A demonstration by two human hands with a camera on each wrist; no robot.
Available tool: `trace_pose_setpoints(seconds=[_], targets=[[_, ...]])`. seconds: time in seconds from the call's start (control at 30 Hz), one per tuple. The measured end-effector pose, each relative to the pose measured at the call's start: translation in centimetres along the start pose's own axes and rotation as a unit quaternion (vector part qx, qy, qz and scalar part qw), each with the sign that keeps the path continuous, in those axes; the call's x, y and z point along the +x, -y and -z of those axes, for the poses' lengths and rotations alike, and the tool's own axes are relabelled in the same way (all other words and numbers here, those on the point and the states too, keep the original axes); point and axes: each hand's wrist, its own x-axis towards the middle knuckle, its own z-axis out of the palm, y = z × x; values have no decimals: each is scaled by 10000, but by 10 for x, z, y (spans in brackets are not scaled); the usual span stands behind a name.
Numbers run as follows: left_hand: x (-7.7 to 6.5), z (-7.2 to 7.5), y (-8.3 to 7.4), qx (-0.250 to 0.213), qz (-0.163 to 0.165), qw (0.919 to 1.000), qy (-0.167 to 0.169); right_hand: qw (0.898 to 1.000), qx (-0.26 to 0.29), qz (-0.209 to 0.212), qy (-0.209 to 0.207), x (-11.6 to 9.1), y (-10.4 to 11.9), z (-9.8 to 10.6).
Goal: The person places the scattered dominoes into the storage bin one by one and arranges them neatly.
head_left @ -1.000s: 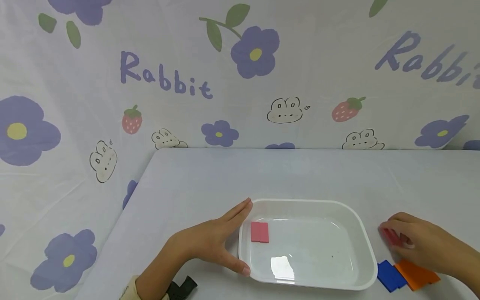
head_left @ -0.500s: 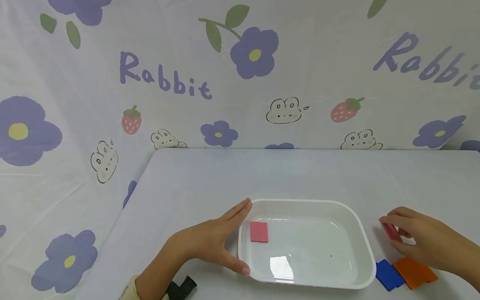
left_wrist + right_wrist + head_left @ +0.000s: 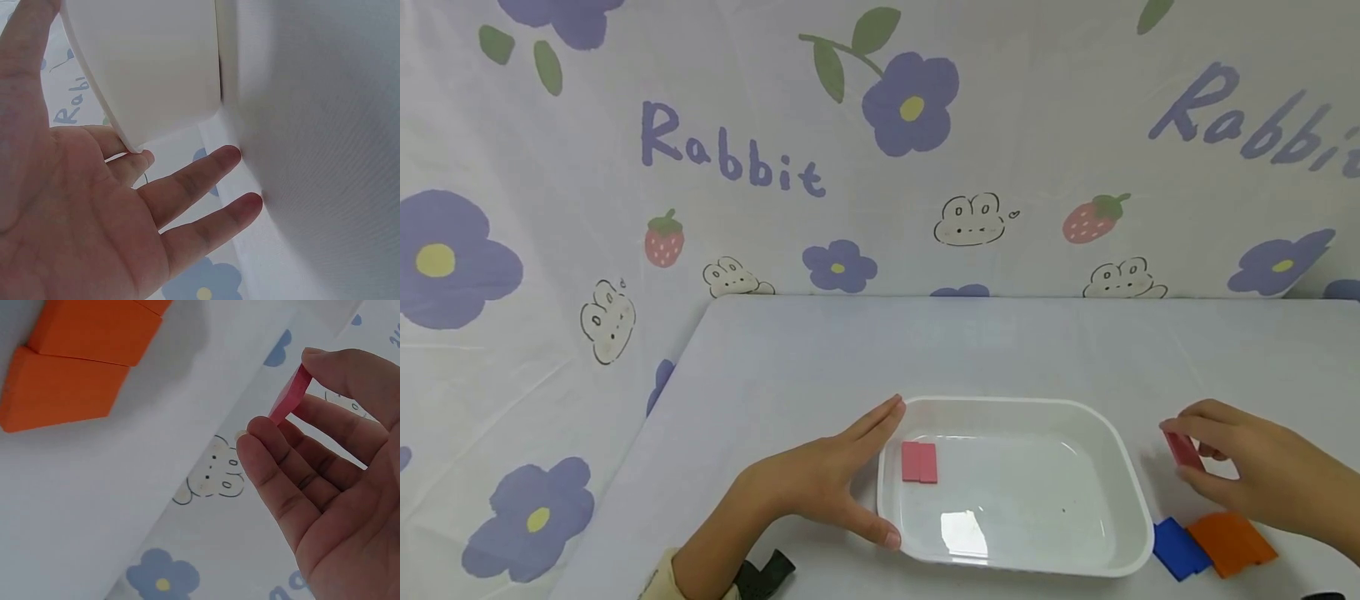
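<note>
My right hand (image 3: 1255,462) pinches a pink rectangular tile (image 3: 1183,452) between thumb and fingertips, to the right of a white tray (image 3: 1015,508). In the right wrist view the raised tile (image 3: 291,395) shows mostly its edge. My left hand (image 3: 831,479) lies along the tray's left side with its fingers spread. The left wrist view shows fingers touching the tray's rim beside its outer wall (image 3: 150,69), while two other fingertips reach to the white table surface. Two pink tiles (image 3: 919,462) lie side by side inside the tray, near its left wall.
Blue tiles (image 3: 1180,548) lie at the tray's lower right corner, against overlapping orange tiles (image 3: 1231,543). The white table (image 3: 1000,346) ends at a printed cloth backdrop (image 3: 745,225). A black object (image 3: 763,575) shows beside the left sleeve.
My right hand has risen slightly away from the orange tiles, and the pink tile in it has lifted and become easier to see. The left hand and tray have stayed put.
</note>
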Motion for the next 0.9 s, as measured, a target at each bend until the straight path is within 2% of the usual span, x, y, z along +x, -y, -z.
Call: trace_pose_setpoints(seconds=[0.5,0.9], targets=[[-1,1,0,-70,3,10000,-3,9987,-196,444,-143,9,14,13],[-1,1,0,-38,1,10000,1,9964,-271,741,-295,18,40,28]])
